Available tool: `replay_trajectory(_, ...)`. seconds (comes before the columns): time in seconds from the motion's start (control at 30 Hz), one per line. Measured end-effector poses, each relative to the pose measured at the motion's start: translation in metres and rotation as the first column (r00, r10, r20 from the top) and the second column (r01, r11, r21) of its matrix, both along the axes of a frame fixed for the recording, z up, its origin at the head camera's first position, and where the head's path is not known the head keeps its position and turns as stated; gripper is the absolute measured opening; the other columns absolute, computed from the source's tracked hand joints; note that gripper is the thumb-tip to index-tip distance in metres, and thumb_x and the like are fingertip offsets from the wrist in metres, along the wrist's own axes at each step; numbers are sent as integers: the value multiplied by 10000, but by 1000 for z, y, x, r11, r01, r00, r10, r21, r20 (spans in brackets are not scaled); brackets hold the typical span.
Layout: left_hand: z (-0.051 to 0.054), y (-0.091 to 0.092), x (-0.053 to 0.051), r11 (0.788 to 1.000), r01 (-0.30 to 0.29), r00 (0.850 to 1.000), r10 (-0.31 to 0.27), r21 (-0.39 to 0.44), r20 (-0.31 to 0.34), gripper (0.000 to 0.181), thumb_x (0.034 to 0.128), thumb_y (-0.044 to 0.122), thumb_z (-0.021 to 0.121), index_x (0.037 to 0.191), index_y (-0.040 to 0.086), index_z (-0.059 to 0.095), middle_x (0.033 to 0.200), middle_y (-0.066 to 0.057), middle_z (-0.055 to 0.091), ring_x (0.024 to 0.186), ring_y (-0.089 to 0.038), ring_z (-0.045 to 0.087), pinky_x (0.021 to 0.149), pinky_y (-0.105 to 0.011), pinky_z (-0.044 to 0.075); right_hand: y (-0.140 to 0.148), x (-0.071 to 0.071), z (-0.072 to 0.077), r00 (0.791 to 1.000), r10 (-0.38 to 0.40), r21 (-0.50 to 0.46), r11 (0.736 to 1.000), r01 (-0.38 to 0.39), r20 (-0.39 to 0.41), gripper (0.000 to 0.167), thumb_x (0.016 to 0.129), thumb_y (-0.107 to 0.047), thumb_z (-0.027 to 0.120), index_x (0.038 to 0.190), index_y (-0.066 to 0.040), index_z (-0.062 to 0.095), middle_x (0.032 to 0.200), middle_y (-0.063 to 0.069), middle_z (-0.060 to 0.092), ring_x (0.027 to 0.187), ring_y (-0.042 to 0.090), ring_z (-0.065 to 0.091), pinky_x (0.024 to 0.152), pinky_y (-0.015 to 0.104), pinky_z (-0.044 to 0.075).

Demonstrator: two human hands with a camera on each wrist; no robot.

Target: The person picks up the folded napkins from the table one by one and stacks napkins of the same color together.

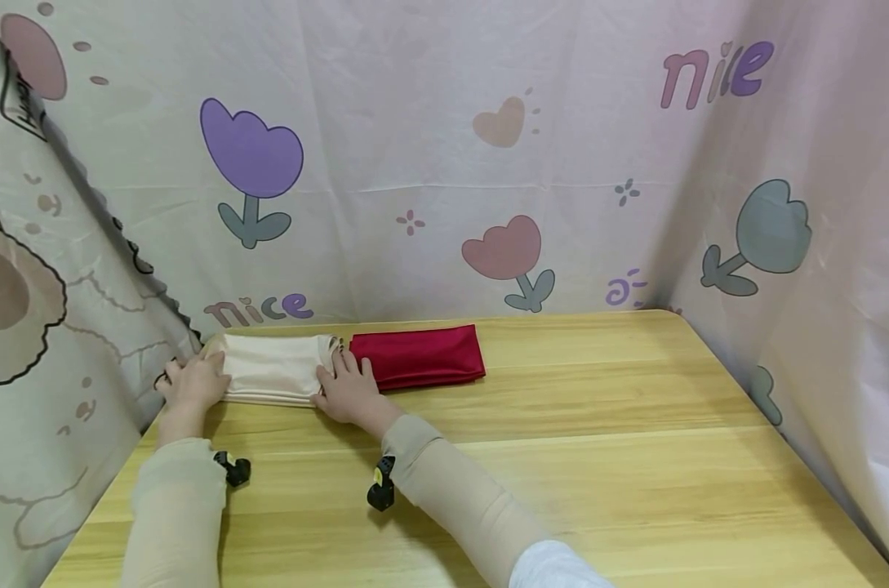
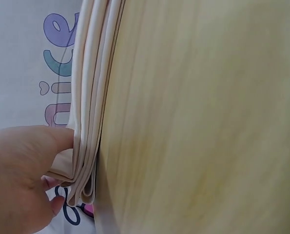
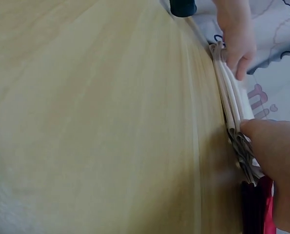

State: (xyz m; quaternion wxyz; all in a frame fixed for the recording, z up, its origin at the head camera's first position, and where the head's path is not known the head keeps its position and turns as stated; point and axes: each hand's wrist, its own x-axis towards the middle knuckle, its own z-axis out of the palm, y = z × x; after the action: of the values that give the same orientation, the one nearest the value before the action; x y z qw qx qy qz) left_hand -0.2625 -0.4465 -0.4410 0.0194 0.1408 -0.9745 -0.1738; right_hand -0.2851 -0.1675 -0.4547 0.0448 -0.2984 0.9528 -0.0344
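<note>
A cream folded cloth (image 1: 271,367) lies flat near the table's back left, its stacked layers (image 2: 88,87) visible along the front edge. At its left end is my left hand (image 1: 194,385), thumb over the top and other fingers by the end. My right hand (image 1: 350,390) rests on the cloth's right end, fingers extended and slightly spread, with the thumb toward the front edge. Both hands touch the cloth in the right wrist view too. A dark red folded cloth (image 1: 418,357) lies just right of the cream one, close to my right fingertips.
The wooden table (image 1: 562,457) reaches toward me and to the right. Printed curtains (image 1: 385,122) hang behind it and along both sides. A small black camera (image 1: 233,469) sits on my left wrist, and another black camera (image 1: 381,483) on my right.
</note>
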Motion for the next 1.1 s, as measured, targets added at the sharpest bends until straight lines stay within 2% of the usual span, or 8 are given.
replay_trajectory(0.23,0,-3,1,1000,3,997,-5,22,82,629,1061,240,446,1554,-89,234,1604,-406,93,1359,-731,17,1032,-845,97,1,4,0,1000,-18,7,1000,18,-15,619,1071,-608,335,1636,-366,259,1766,-22,48,1636,175,68,1318,445,170)
replay_trajectory(0.4,-2,-6,3,999,17,991,-23,45,131,674,1090,304,386,1573,-96,138,1611,-413,-14,1382,-748,-86,1046,-881,9,3,5,0,1000,-17,21,1000,18,-24,620,1072,-611,320,1638,-369,248,1763,-84,43,1637,157,52,1319,445,165)
replay_trajectory(0.67,-2,-11,9,998,-60,983,54,30,175,793,1080,475,355,1587,-82,107,1629,-384,-142,1423,-710,-160,1088,-858,-38,6,4,-1,1000,-6,29,1000,6,-28,614,1077,-608,302,1641,-374,234,1754,-111,100,1637,156,49,1319,458,159)
replay_trajectory(0.8,-2,-11,12,996,-75,981,65,51,185,841,1075,502,334,1576,-116,60,1607,-381,-211,1425,-705,-220,1097,-854,-85,9,5,2,999,-13,38,999,14,-36,619,1074,-617,296,1640,-372,242,1749,-128,118,1636,147,46,1316,452,168)
replay_trajectory(0.97,-2,-8,14,996,-71,983,60,61,171,900,1077,503,312,1543,-188,-26,1602,-393,-201,1421,-707,-224,1088,-865,-86,14,4,1,999,-16,42,999,18,-49,643,1070,-622,303,1647,-346,233,1750,-127,117,1637,149,29,1317,457,169)
replay_trajectory(1.1,1,-4,16,997,-53,989,45,59,143,920,1078,529,286,1543,-189,-51,1593,-408,-195,1419,-705,-231,1096,-861,-86,17,0,-1,997,-2,37,999,5,-83,652,1067,-628,305,1647,-340,236,1753,-112,117,1640,170,22,1315,479,173)
